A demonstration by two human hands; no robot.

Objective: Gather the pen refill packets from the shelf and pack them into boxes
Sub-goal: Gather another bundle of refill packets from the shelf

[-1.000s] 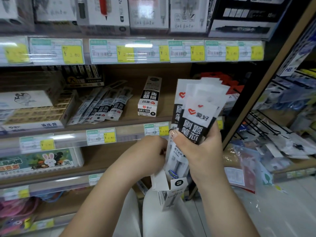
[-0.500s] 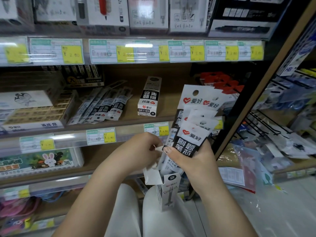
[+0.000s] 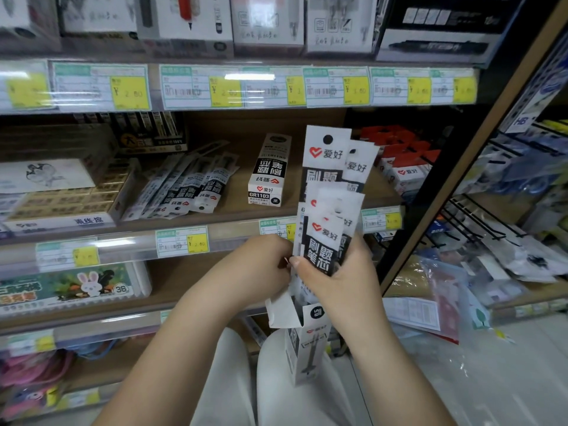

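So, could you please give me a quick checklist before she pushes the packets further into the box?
1. Box flap open: ok.
2. Right hand grips the packets: ok.
3. Left hand at the box mouth: ok; its grip is hidden, cannot tell.
4. Packets squared up: not ok, the tops fan out unevenly.
5. Lower ends inside the box: cannot tell, hands hide them.
6. More packets on the shelf left to gather: ok, several lie there.

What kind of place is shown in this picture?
Most likely a stationery shop. Yellow price tags run along the shelf edges, boxed pens stand above, and pen refill packets lie on the shelf.
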